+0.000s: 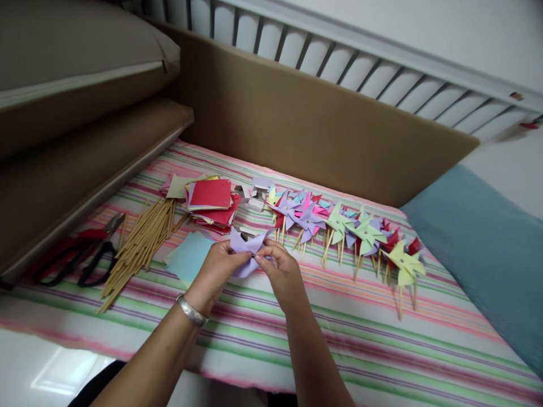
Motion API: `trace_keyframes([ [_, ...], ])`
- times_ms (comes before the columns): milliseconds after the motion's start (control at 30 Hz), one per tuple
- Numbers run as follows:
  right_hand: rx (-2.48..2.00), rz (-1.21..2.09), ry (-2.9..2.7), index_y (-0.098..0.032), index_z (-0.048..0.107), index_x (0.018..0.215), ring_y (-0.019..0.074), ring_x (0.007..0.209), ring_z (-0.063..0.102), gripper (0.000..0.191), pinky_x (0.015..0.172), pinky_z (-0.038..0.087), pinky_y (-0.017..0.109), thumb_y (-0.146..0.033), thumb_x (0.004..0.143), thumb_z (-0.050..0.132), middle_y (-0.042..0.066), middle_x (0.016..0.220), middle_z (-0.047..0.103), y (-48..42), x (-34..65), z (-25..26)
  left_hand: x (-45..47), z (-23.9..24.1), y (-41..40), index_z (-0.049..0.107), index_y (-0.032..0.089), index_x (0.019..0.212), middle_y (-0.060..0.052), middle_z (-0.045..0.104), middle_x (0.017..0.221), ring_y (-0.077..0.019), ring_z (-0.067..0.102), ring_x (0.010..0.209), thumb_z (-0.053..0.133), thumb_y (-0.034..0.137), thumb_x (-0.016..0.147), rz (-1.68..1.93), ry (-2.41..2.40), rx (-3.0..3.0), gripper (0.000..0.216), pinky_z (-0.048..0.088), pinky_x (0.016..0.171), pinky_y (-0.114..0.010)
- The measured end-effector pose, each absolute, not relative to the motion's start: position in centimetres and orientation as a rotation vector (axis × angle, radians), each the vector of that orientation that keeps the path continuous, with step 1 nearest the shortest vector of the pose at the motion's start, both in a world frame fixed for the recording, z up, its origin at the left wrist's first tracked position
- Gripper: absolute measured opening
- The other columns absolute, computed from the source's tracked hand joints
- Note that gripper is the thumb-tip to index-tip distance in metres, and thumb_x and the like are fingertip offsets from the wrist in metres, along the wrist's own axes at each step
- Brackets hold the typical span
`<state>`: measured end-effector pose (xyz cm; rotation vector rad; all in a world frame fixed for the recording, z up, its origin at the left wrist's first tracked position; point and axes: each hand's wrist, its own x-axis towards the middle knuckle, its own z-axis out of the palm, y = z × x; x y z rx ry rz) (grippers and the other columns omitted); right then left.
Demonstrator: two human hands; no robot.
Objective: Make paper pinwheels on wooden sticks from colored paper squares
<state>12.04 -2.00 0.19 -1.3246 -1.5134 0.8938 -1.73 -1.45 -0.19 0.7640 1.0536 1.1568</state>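
Between my two hands is a purple paper pinwheel (247, 244), its corners folded in toward the middle. My left hand (219, 264) pinches it from the left, thumb near the centre. From the right, my right hand (280, 267) closes its thumb and fingertips at the centre; whether a small pin sits there is too small to tell. Just beyond lie a stack of coloured paper squares (211, 194) with red on top and some small open boxes (257, 198). Light blue paper sheets (189, 255) lie beside my left hand.
Finished-looking pinwheels on sticks (339, 225) lie in a row to the right. A pile of wooden sticks (146, 243) and black-handled scissors (99, 257) are at left. Brown cushions (85, 130) and a brown board (297, 113) border the striped cloth (360, 339).
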Motion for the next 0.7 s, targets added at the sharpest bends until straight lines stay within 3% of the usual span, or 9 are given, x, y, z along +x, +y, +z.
trace_keyframes([
  [233, -1.255, 1.003, -1.456, -0.02, 0.064, 0.069, 0.0238, 0.101, 0.056, 0.006, 0.091, 0.039, 0.037, -0.025, 0.072, 0.062, 0.007, 0.1, 0.062, -1.98, 12.08, -0.09, -1.74, -0.06, -1.36, 0.071, 0.011, 0.075, -0.002, 0.068, 0.065, -0.0114, 0.055, 0.056, 0.073, 0.02, 0.056, 1.145, 1.065, 0.764, 0.021, 0.04, 0.055, -0.022],
  [467, -1.299, 1.166, -1.267, -0.019, 0.062, 0.069, 0.0143, 0.065, 0.051, 0.009, 0.063, 0.04, 0.027, -0.027, 0.068, 0.064, -0.001, 0.067, 0.058, -2.11, 12.04, -0.11, -1.99, 0.24, -1.52, 0.072, 0.013, 0.079, -0.002, 0.07, 0.071, -0.0112, 0.058, 0.059, 0.075, 0.022, 0.059, 1.092, 0.933, 0.754, 0.022, 0.042, 0.057, -0.02],
  [700, -1.327, 1.168, -1.203, -0.018, 0.061, 0.066, 0.0131, 0.061, 0.049, 0.011, 0.06, 0.039, 0.026, -0.027, 0.065, 0.067, -0.002, 0.063, 0.058, -2.09, 12.08, -0.16, -2.01, 0.02, -1.49, 0.073, 0.013, 0.078, -0.003, 0.071, 0.073, -0.0106, 0.06, 0.061, 0.077, 0.022, 0.058, 1.055, 0.869, 0.732, 0.023, 0.044, 0.059, -0.02],
])
